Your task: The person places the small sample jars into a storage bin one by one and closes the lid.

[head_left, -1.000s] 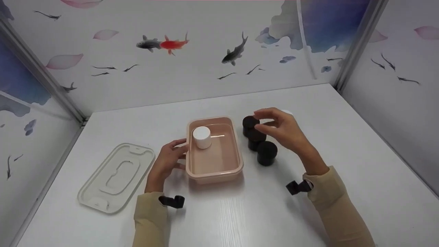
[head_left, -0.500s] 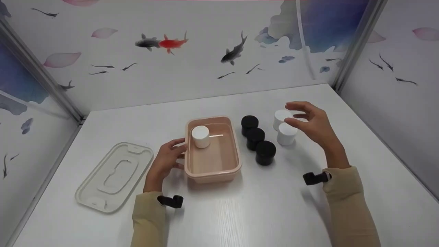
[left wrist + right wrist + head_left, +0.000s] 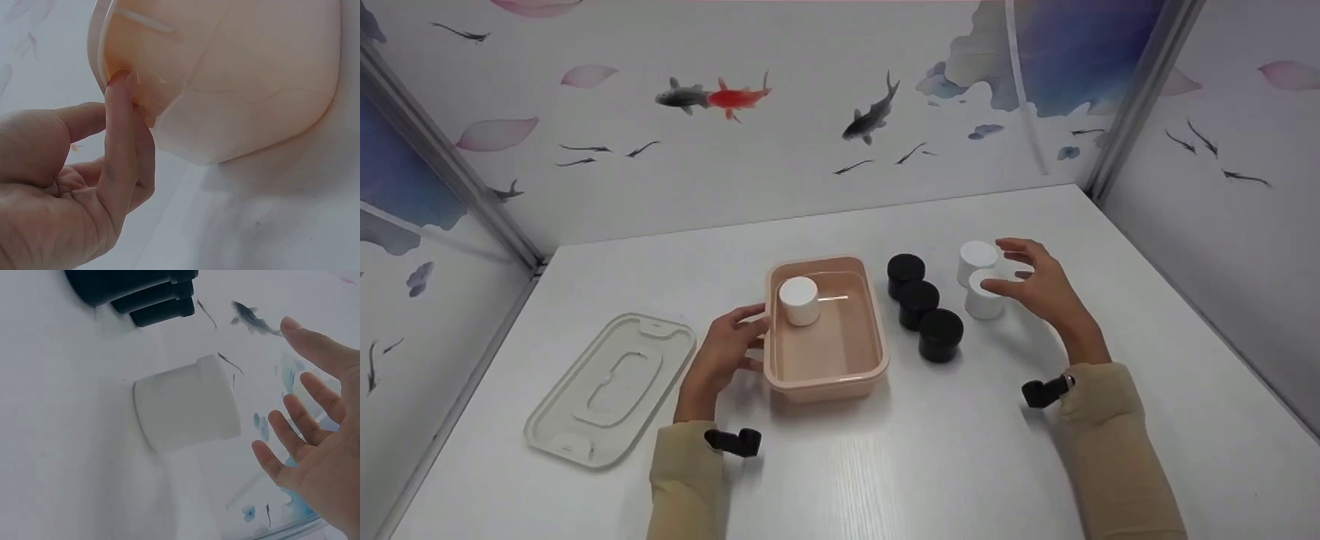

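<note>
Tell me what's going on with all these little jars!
A person's left hand touches the side of a pink tub with one white jar standing inside. Their right hand, holding nothing, hovers beside two more white jars. Three black jars stand between those and the tub; a pale lid lies left.

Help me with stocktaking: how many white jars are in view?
3: one white jar in the pink box, two to the right of the black jars: a farther jar and a nearer jar, partly hidden by the right hand.
</note>
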{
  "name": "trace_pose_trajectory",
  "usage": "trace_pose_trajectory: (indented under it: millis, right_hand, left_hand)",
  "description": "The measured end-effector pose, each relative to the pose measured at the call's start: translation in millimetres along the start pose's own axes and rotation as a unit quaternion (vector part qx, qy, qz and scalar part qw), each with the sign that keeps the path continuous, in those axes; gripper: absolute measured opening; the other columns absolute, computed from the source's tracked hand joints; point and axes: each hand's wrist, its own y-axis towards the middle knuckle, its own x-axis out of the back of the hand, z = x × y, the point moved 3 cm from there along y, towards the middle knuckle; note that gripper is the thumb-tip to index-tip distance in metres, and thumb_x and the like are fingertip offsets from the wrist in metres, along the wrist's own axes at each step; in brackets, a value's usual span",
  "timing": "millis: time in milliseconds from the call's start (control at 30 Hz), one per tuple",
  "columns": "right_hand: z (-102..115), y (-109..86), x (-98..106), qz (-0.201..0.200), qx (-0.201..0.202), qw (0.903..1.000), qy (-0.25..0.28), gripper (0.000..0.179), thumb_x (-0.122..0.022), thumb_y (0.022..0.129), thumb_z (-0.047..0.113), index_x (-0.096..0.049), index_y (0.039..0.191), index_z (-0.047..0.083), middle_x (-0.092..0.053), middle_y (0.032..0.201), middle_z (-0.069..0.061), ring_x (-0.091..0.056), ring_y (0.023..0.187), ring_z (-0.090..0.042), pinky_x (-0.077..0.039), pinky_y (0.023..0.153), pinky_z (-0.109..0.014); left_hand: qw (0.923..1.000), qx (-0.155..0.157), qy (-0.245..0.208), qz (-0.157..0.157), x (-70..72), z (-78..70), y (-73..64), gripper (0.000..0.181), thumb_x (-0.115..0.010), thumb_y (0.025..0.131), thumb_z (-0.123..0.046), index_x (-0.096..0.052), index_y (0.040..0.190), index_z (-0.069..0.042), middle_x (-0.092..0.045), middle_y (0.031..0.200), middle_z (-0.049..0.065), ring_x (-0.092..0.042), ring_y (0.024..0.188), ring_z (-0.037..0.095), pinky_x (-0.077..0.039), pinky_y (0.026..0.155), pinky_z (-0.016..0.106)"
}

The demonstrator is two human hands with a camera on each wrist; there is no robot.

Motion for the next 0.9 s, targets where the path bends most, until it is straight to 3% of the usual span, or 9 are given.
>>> trace_pose_trajectory:
  millis: [233, 433, 600, 900]
  right_hand:
    - [-17.0, 2.6, -3.5, 0.053, -0.046, 0.9975, 0.004, 0.093, -0.085, 0.081, 0.030, -0.030, 0.152, 0.005, -0.035, 0.155, -0.023, -0.034, 0.146, -0.043, -0.034, 0.117, -0.060]
    - [-31.4, 2.4, -9.9, 0.083, -0.057, 0.9949, 0.002, 0.087, -0.084, 0.081, 0.019, -0.031, 0.148, 0.001, -0.037, 0.150, -0.024, -0.036, 0.141, -0.045, -0.033, 0.115, -0.060]
    - [-38.6, 1.2, -13.6, 0.090, -0.062, 0.9939, 0.013, 0.086, -0.081, 0.083, 0.011, -0.028, 0.149, 0.000, -0.034, 0.151, -0.026, -0.035, 0.141, -0.047, -0.028, 0.118, -0.062]
    - [-41.5, 3.8, -16.0, 0.079, -0.076, 0.9939, 0.015, 0.086, -0.080, 0.085, 0.015, -0.028, 0.152, 0.002, -0.034, 0.154, -0.025, -0.035, 0.143, -0.046, -0.028, 0.118, -0.063]
  left_hand:
    - [1.0000, 0.003, 0.002, -0.002, -0.1, -0.2, 1.1, 0.048, -0.056, 0.102, -0.029, -0.049, 0.147, -0.015, -0.064, 0.134, 0.018, -0.070, 0.106, 0.026, -0.061, 0.065, 0.031]
    - [1.0000, 0.003, -0.006, 0.002, -1.2, 0.1, 0.7, 0.048, -0.057, 0.102, -0.028, -0.048, 0.148, -0.014, -0.064, 0.134, 0.020, -0.070, 0.106, 0.027, -0.061, 0.064, 0.031]
    - [0.9998, -0.002, -0.020, 0.009, -2.5, 0.9, 0.7, 0.049, -0.056, 0.102, -0.025, -0.047, 0.148, -0.013, -0.064, 0.133, 0.021, -0.071, 0.106, 0.029, -0.061, 0.063, 0.032]
    - [1.0000, 0.002, -0.004, -0.001, -1.6, 0.2, 1.8, 0.048, -0.057, 0.102, -0.027, -0.048, 0.147, -0.015, -0.064, 0.132, 0.019, -0.071, 0.103, 0.025, -0.062, 0.066, 0.032]
